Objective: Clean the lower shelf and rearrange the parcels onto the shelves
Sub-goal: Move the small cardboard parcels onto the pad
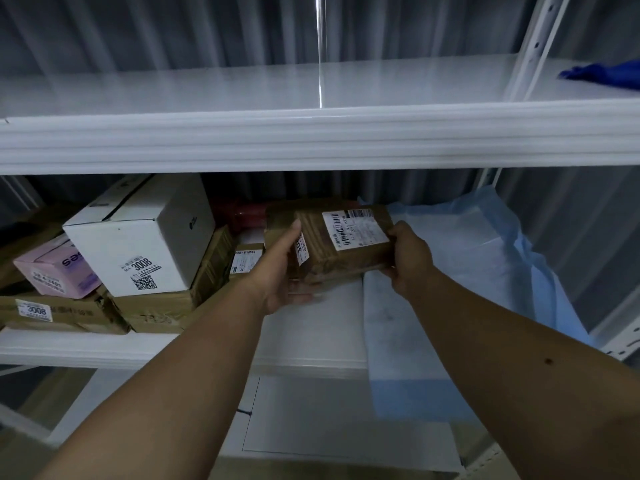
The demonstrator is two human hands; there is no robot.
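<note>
Parcel (341,244) at center: I grip it with left hand (282,268) and right hand (408,259) over lower shelf (311,327). Stacked boxes (138,244) at nine o'clock remain; upper shelf (242,84) holds none.

"3008" on white box (138,237) label

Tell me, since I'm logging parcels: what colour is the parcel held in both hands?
Brown parcel, with white labels, seen in the head view.
</note>
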